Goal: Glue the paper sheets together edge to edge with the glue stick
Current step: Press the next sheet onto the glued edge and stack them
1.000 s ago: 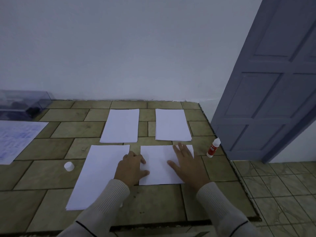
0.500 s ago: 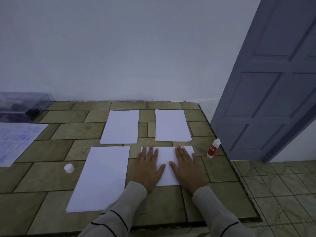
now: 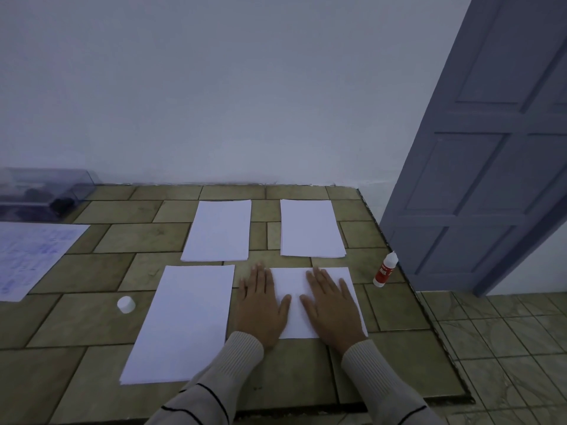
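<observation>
Several white paper sheets lie on the tiled counter [image 3: 92, 326]. A small sheet [image 3: 296, 285] lies at the near right, and both my hands press flat on it. My left hand [image 3: 260, 305] covers its left edge, fingers straight. My right hand [image 3: 333, 308] lies on its right half, fingers spread. A larger sheet [image 3: 184, 323] lies to the left, apart from the small one. Two more sheets lie behind, a left one [image 3: 217, 230] and a right one [image 3: 310, 228]. The glue bottle [image 3: 385, 269], white with a red label, stands uncapped near the right edge. Its white cap [image 3: 126, 304] sits at the left.
A printed sheet [image 3: 30, 256] lies at the far left, with a clear plastic box [image 3: 43, 191] behind it. The counter's right edge drops to a tiled floor [image 3: 506, 348]. A grey-blue door [image 3: 491, 148] stands at the right. A white wall backs the counter.
My left hand opened flat and slid rightwards onto the small sheet's left edge. The small sheet now sits a little further right of the large one. My right hand stayed pressed on it.
</observation>
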